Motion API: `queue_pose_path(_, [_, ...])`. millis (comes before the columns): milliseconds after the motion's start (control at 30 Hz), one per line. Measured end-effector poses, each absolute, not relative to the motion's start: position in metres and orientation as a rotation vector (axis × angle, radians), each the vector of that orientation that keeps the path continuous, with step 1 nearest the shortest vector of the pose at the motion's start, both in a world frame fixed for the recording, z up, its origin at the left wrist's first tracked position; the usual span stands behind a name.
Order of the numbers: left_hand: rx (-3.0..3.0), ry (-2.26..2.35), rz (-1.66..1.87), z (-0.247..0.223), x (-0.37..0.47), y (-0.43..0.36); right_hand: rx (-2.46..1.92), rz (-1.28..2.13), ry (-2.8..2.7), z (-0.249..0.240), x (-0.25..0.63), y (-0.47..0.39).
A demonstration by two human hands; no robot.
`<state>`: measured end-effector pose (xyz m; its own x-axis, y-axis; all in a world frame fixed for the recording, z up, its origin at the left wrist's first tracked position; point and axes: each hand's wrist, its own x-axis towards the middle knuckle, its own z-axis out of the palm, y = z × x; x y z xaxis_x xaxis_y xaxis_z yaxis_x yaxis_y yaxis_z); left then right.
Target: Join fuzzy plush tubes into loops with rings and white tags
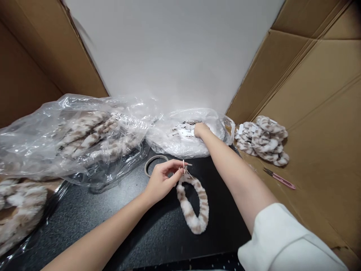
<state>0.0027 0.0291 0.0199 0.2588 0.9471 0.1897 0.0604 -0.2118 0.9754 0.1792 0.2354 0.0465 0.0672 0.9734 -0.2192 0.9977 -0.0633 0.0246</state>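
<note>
My left hand pinches the top end of a striped fluffy loop, where a small whitish ring or cord and thin metal-looking bits show between thumb and fingers. The loop hangs down over the black table. My right hand reaches into an open clear plastic bag holding white tags with dark small parts. Its fingertips are hidden among the tags, so what they hold, if anything, cannot be made out.
A grey tape ring lies behind my left hand. Plastic-covered fluffy loops are at left, more at lower left. Tagged loops and pink-handled snips lie on cardboard at right.
</note>
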Motion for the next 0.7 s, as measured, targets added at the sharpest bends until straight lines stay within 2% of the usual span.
queue_pose_path(233, [1.691, 1.02, 1.238, 0.025, -0.007, 0.036, 2.257, -0.226, 2.082, 0.047, 0.176, 0.233])
queue_pose_path(400, [1.398, 0.926, 1.378, 0.02, -0.01, 0.04, 2.359, -0.249, 2.214, 0.057, 0.181, 0.225])
queue_pose_path(700, [0.937, 0.739, 1.362, 0.021, -0.011, 0.053, 2.667, -0.108, 2.787, 0.083, 0.197, 0.19])
